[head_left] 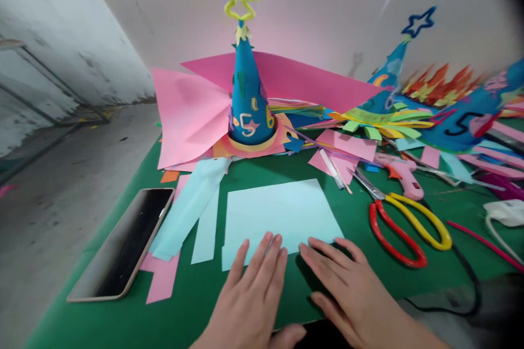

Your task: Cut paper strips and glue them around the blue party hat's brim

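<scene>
Spread hands (303, 283) touch pale-blue paper (278, 212) on a green table (196, 305) beside grey concrete floor (126, 131).

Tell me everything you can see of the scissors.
The scissors have silvery, metal-looking blades and two large, glossy, plastic-looking handle loops, one red, one yellow. They lie on the green tabletop, right of the pale blue sheet, loops spread apart and toward the person, blades pointing away and leftward. Their tips reach the pink paper scraps; whether they touch is unclear. The pink glue gun lies just beyond. Neither hand touches them.
</scene>
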A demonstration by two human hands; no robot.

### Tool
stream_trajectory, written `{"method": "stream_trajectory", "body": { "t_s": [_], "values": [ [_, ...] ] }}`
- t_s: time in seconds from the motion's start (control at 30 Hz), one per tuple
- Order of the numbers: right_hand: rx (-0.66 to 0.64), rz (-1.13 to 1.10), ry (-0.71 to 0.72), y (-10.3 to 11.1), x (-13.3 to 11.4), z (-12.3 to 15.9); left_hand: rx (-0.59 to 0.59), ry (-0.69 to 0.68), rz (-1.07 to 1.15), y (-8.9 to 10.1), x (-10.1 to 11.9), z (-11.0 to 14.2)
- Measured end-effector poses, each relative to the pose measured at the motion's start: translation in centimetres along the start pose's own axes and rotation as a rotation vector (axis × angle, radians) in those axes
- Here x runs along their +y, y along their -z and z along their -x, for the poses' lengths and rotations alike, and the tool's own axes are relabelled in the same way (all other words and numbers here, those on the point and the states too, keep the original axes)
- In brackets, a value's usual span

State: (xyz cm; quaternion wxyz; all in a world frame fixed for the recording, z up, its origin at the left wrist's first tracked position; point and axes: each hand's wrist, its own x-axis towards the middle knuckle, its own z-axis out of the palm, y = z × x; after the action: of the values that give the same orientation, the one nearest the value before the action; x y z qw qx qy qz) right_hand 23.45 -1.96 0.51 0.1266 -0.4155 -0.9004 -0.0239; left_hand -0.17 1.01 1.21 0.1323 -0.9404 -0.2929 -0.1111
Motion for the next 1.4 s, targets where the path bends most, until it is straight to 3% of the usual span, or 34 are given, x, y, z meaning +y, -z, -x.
{"method": "stream_trajectory", "body": {
  "t_s": [0.1,0.23,0.47,0.53,0.6,0.7,0.77,0.9,1.13,1.3,1.4],
  "values": [
    [0.017,0.003,-0.012,0.0,-0.3,-0.4,-0.071,-0.015,0.025,-1.3,0.5,-1.5],
    [0.022,0.031,-0.095,-0.2,0.4,0.8,-0.059,-0.051,0.019,-2.7,-0.1,-1.0],
    [0.119,0.092,-0.264,1.1,2.7,5.3,-0.041,-0.054,-0.013,-2.7,-0.3,-0.8],
    [0.196,0.074,-0.363,2.1,3.9,6.3,-0.023,-0.054,-0.007,-2.6,-0.3,-0.9],
    [0.295,0.104,-0.556,3.0,5.7,7.1,-0.008,-0.047,0.009,-2.5,-0.3,-1.0],
    [0.207,0.159,-0.755,3.6,8.9,8.0,-0.010,-0.008,0.043,-2.4,-0.3,-1.4],
    [0.103,0.156,-0.789,3.4,10.7,8.4,-0.037,0.042,0.085,-2.3,-0.3,-2.1],
    [0.024,0.132,-0.787,2.6,12.5,8.3,-0.086,0.146,0.212,-2.3,-0.6,-4.1],
    [0.039,0.121,-0.828,3.0,12.3,8.2,-0.154,0.029,0.293,-1.8,-1.3,-6.5],
    [0.154,-0.112,-0.884,4.9,10.8,10.4,-0.191,0.182,0.442,-1.6,-1.4,-8.1],
    [0.146,-0.300,-0.845,5.6,9.7,11.4,-0.162,0.246,0.576,-1.9,-1.6,-8.8]
  ]
}}
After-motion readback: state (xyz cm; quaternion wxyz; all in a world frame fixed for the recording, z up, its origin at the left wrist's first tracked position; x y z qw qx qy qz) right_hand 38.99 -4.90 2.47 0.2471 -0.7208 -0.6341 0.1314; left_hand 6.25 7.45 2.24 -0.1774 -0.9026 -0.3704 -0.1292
